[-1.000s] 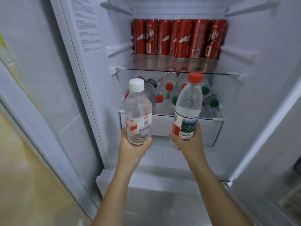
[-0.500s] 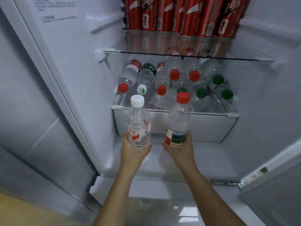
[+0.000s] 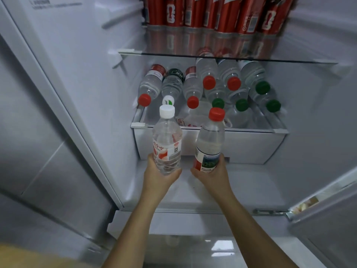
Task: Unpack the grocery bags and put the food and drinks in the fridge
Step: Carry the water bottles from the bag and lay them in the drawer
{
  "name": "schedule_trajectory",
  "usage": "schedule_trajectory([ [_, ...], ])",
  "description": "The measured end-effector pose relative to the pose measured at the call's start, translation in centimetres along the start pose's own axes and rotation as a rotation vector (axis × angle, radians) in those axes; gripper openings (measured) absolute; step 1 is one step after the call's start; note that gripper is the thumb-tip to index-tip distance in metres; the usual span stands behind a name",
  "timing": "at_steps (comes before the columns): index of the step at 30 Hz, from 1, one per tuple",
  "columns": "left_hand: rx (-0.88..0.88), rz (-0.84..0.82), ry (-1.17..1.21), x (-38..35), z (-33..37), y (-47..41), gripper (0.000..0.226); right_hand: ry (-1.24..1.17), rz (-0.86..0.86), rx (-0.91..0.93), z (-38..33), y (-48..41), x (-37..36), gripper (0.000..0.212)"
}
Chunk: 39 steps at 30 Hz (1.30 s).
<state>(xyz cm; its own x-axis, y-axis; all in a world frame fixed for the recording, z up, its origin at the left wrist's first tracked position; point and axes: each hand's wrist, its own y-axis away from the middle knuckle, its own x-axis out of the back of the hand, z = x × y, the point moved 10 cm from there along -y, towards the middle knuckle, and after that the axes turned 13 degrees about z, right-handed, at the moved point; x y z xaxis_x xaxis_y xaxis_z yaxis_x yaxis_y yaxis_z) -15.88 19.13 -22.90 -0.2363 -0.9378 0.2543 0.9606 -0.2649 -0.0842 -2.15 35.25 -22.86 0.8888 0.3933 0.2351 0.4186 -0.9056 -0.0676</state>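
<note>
the left hand (image 3: 160,176) has its fingers curled round the bottom end of a white-capped bottle (image 3: 167,144). the right hand (image 3: 211,176) holds a red-capped bottle (image 3: 210,140) the same way, low on its label. both bottles stand nearly upright with their caps tipped away from the person. they are just in front of the white front wall of the drawer (image 3: 241,146) and not yet in it.

both look full of water, so they are probably fairly heavy for their size and top-heavy when held by the base. the clear plastic walls look thin and would likely give under a hard squeeze. the paper label band is the surer place to hold, since bare plastic can be slick. shifting the hold to mid-body would make it easier to lay each bottle flat.

the drawer already holds a pile of bottles (image 3: 193,88) lying on their sides, caps toward the front, under a glass shelf (image 3: 228,58) of red cans (image 3: 212,14). round bottles on round bottles tend to roll, so each should settle into a dip between two others. the front left looks roomiest.
</note>
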Motion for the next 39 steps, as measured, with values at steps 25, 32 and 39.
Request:
schedule_trajectory([
  [25, -0.383, 0.138, -0.139, 3.5, 15.4, -4.7, 0.025, 0.583, -0.022, 0.350, -16.4, -5.0, 2.3, 0.028],
  [32, -0.374, 0.180, -0.110, 4.9, 14.8, -5.0, 0.016, 0.506, -0.070, 0.296, -17.1, -4.4, 2.7, 0.027],
  [39, -0.374, 0.222, -0.158, 5.0, 14.2, -5.8, 0.022, 0.089, 0.205, 0.483, -22.0, -2.2, 8.6, 0.030],
])
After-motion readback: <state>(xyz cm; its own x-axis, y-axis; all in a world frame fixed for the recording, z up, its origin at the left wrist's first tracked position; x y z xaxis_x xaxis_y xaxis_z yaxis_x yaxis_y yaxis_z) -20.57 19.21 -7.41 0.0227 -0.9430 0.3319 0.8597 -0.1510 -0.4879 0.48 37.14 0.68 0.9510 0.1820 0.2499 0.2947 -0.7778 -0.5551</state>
